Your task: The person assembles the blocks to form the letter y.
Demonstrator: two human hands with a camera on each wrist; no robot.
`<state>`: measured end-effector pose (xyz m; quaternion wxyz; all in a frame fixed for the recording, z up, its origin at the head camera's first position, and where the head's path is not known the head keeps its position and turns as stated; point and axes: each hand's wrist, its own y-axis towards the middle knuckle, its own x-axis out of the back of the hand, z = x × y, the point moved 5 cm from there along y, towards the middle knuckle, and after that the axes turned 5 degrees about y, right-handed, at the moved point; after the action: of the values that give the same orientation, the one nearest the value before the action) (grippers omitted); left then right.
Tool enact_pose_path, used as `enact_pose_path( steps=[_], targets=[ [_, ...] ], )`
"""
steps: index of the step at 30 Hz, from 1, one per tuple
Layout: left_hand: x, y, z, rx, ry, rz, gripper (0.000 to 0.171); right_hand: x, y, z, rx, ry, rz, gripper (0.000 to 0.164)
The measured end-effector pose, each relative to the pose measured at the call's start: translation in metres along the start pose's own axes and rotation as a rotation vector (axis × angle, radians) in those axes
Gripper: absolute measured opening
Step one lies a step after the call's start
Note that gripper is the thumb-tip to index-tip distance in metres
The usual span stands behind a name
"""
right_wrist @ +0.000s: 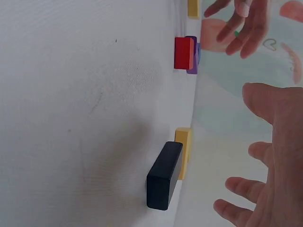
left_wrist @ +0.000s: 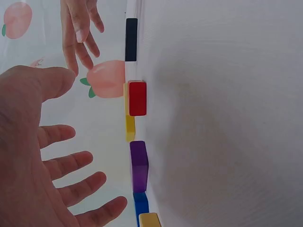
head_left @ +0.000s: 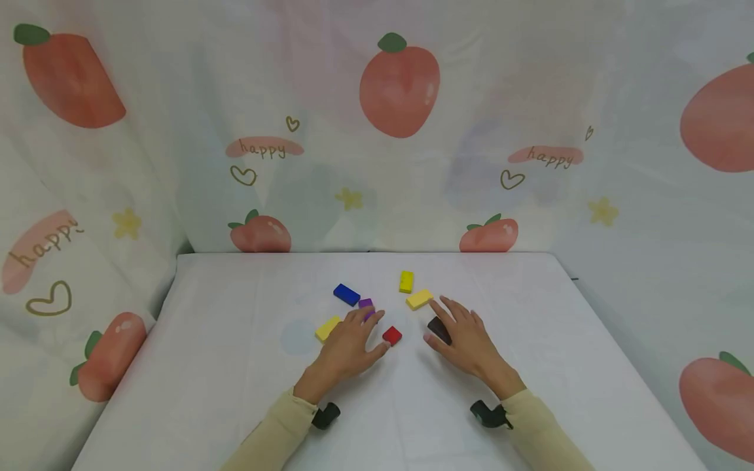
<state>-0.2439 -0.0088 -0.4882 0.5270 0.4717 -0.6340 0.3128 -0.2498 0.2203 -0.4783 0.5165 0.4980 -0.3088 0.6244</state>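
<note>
My left hand point(head_left: 349, 345) hovers over the table with fingers spread, holding nothing. Beneath and around it lie a purple block point(left_wrist: 139, 166), a light yellow block point(head_left: 327, 328) and a red block point(head_left: 392, 336). On the other side my right hand point(head_left: 468, 337) is also raised with loosely spread fingers and grips nothing. A black block point(right_wrist: 164, 177) lies below it, partly covered by the hand in the head view. Just beyond its fingertips is another light yellow block point(head_left: 419, 299). The left hand partly hides the purple block in the head view.
A blue block point(head_left: 346, 294) lies behind the purple one, and a bright yellow block point(head_left: 406, 281) is farthest back. The white table point(head_left: 235, 366) meets a fruit-printed cloth point(head_left: 412, 196) at its back edge, with more cloth at both sides.
</note>
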Motion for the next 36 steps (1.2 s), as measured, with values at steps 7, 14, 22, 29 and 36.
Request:
enact_pose_path(
  steps=[7,14,22,29,36],
  targets=[
    [-0.005,0.001,-0.002,-0.023,-0.006,-0.001,0.064,-0.002,-0.001,-0.008,-0.001,0.027,0.007,0.076],
    [-0.012,0.006,-0.002,0.007,-0.113,0.046,0.06,0.003,0.001,-0.012,0.021,0.055,0.006,0.077],
    [-0.018,0.011,-0.004,0.074,-0.239,0.086,0.058,0.001,0.001,-0.02,-0.024,0.149,0.046,0.076],
    [-0.022,0.017,0.0,0.125,-0.356,0.099,0.051,-0.004,0.005,-0.029,-0.056,0.193,0.068,0.072],
    [-0.028,0.022,0.003,0.135,-0.388,0.1,0.047,-0.007,0.007,-0.033,-0.094,0.236,0.082,0.07]
  ],
)
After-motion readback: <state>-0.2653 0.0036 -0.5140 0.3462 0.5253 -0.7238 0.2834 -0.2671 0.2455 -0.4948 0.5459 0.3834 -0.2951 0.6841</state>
